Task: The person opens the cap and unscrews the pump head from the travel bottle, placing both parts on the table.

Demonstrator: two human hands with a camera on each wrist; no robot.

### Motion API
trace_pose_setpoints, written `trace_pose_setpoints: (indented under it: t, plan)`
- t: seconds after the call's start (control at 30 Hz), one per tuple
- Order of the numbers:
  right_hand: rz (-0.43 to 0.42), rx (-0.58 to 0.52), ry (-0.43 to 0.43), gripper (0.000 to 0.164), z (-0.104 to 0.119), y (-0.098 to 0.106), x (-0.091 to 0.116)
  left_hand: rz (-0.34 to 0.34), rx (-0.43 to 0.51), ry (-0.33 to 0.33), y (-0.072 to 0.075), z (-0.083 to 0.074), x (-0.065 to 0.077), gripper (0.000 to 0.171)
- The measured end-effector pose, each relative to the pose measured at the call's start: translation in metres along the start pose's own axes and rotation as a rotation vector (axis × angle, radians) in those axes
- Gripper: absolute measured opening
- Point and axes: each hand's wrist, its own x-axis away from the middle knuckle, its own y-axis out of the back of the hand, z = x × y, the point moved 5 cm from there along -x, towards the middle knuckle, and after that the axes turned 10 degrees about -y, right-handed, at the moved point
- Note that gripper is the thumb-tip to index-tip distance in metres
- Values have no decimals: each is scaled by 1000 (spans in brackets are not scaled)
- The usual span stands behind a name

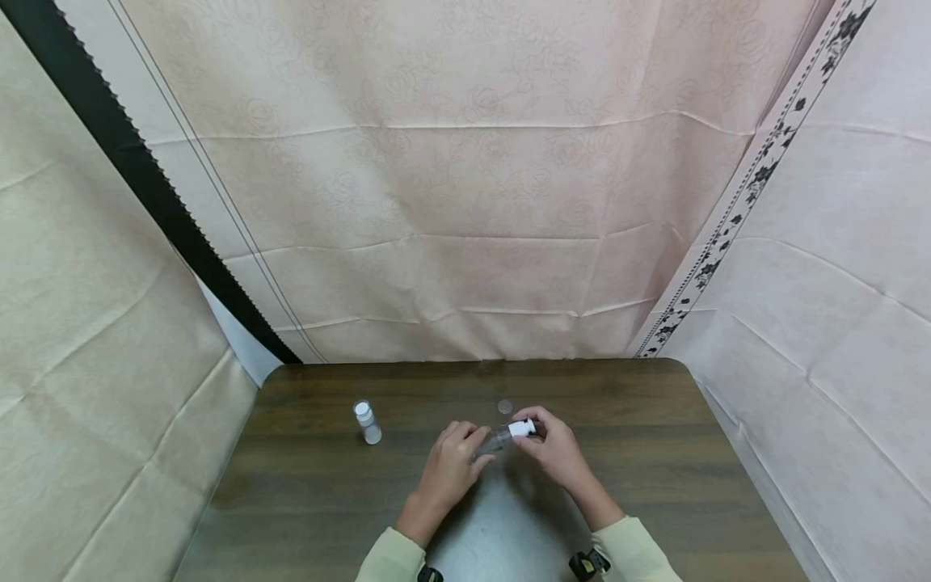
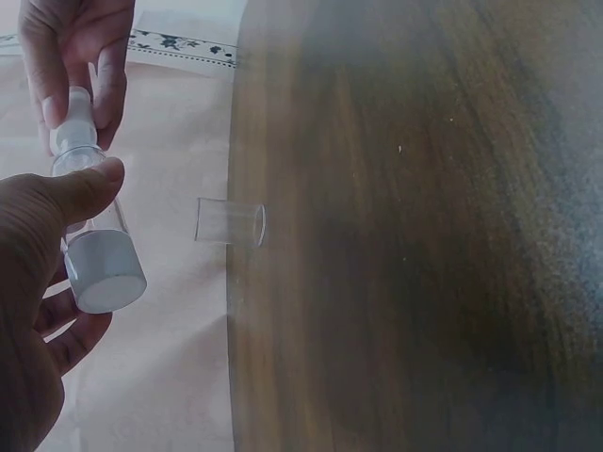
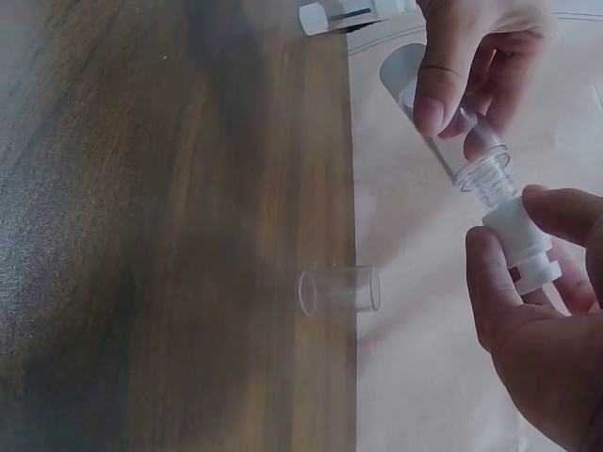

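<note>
My left hand [image 1: 448,469] grips a small clear bottle [image 3: 407,75] round its body, thumb on one side and fingers on the other. Its whitish base [image 2: 105,273] faces the left wrist camera. At the bottle's other end, my right hand [image 1: 558,453] pinches a white pump top [image 3: 516,231] between thumb and fingers. Clear screw threads [image 3: 488,179] show between the bottle's shoulder and the pump's collar. Just beyond the hands, a clear cylindrical cap [image 1: 505,406] lies on the table.
A second small bottle [image 1: 368,422] with a white top is on the wooden table [image 1: 305,485], left of my hands. Pale cloth [image 1: 465,186] hangs behind the table's far edge, with more cloth [image 1: 822,267] along the right side.
</note>
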Motion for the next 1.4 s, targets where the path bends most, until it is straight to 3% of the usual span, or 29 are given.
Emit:
trace_pose_setpoints:
  t: [0.47,0.77,1.0,1.4]
  plan:
    - [-66,0,9,24,-2,-1,-1,-35,20,-16,3,-3,-2,43]
    - [-101,-79,52,46,-2,5,-4,-38,10,1,4,4,2,43]
    - [-122,53,41,48,-6,14,-10,-61,12,8,6,9,5,44]
    - [-156,218,114,47,-16,28,-35,-40,42,43,8,13,7,42]
